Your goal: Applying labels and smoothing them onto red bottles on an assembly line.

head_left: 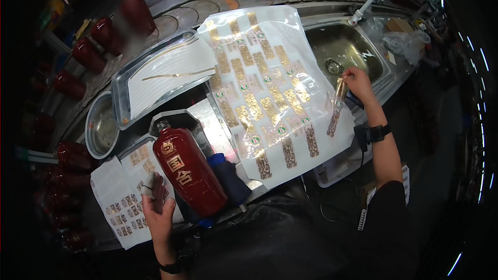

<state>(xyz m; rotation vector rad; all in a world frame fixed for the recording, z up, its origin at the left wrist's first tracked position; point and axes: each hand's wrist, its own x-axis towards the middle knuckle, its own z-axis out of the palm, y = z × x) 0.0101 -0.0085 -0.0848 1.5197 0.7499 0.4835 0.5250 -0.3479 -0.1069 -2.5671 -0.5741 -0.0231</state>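
My right hand [358, 85] pinches the upper end of a gold patterned decal strip [336, 116]. The strip hangs slanting over the right edge of a large white sheet [244, 148], which carries rows of similar gold decals. Beside the lower left of a glossy dark red bottle [199, 194], my left hand [157, 212] is open, thumb apart from the fingers; something pale covers a fingertip. The bottle lies tilted in a dark cradle with blue padding [228, 179], gold markings on its front. Below and left of it, a smaller decal sheet [111, 181] lies partly behind my left hand.
A metal tray [122, 105] with white paper and thin gold strips lies behind the bottle, next to a round metal bowl [92, 135]. At the right is a sink [384, 67] with a white faucet [369, 4]. Several red bottles [88, 54] line the curved conveyor.
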